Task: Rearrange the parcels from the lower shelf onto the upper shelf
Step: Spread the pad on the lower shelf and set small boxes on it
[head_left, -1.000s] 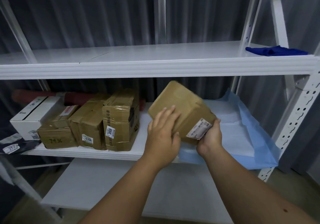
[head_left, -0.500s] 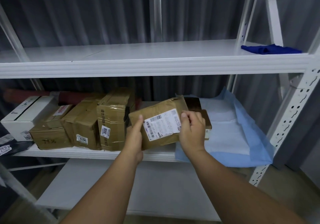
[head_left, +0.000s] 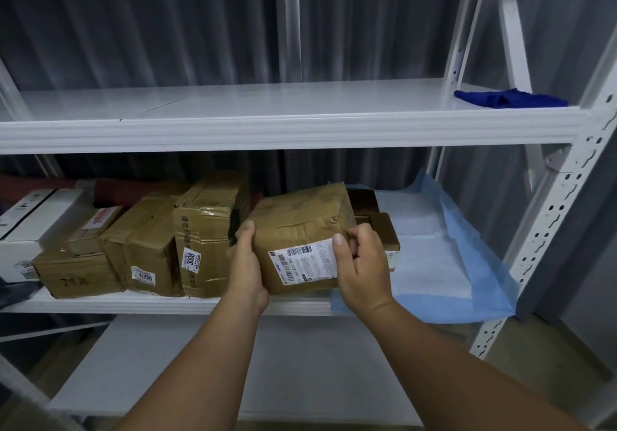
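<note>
Both hands on one parcel (head_left: 300,237): left hand (head_left: 245,263) cupping its left end, right hand (head_left: 359,263) pinching its right edge by the label. Turned since a second ago, label now facing out, level in front of the lower shelf (head_left: 160,303). Probably readied for lifting. Beyond, more parcels (head_left: 207,230) waiting in a row, blue sheet (head_left: 467,263) to the right. Above, upper shelf (head_left: 267,130) bare but for a blue cloth (head_left: 507,98); shelf lip to clear.

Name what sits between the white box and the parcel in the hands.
Head view: three brown taped cartons in a row sit between the white box and the held parcel.
</note>
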